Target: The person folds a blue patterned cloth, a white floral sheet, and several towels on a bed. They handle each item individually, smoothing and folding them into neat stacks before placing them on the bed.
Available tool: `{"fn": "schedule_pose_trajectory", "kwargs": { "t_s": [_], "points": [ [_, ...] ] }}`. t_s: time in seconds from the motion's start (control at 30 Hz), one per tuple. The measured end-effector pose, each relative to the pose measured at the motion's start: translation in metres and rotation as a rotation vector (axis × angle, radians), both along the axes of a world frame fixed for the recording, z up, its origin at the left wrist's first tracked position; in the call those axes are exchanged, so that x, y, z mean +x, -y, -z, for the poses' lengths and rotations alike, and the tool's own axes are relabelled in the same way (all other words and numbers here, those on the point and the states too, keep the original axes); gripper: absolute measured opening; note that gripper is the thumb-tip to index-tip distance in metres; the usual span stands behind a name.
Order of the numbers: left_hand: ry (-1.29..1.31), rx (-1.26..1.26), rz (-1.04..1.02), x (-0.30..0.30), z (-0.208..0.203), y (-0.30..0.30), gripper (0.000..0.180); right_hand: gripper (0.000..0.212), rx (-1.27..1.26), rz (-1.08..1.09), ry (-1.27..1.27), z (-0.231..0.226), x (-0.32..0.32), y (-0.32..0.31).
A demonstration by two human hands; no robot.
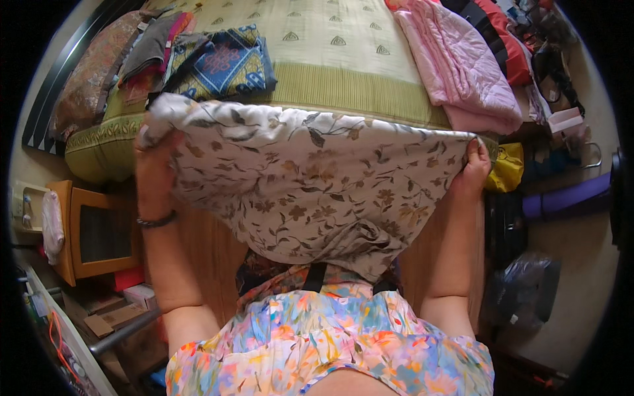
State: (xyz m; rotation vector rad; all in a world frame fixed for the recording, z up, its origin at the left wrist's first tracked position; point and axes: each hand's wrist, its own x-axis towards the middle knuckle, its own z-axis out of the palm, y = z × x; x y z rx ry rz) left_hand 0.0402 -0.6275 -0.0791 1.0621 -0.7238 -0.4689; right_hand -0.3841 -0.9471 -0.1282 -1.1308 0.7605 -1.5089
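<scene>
Holding a pale leaf-and-flower-printed cloth [323, 191] spread wide between both hands: gripped in the left hand [156, 153], partly hidden and blurred, at one bunched end, and pinched in the right hand [474, 164] at the other. Hanging in front of the near edge of the bed [370, 86], gathering into twisted folds lower down. Lying beyond, toward the near left corner: a folded blue patterned cloth [228, 63]. Lying at the near right corner: a folded pink quilt [462, 72]. Showing just beside the right hand: a yellow bag [508, 168].
</scene>
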Motion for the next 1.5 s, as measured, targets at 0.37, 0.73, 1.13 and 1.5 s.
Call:
{"fn": "schedule_pose_trajectory", "kwargs": {
  "t_s": [0.37,0.73,1.13,1.5],
  "points": [
    [0.085,0.437,-0.177,0.146,0.045,0.175,0.066,0.028,-0.04,-0.062,-0.64,0.021,0.109,0.204],
    [-0.178,0.416,-0.267,0.0,0.198,0.075,0.053,0.036,-0.048,0.185,-0.999,0.172,0.015,0.06],
    [-0.617,0.285,0.081,-0.011,0.158,0.063,0.027,0.029,0.616,-0.328,-0.016,0.14,0.016,0.029],
    [-0.604,0.437,0.108,-0.036,0.148,0.026,0.03,0.035,0.671,-0.35,-0.004,0.098,-0.043,0.045]
  ]
}}
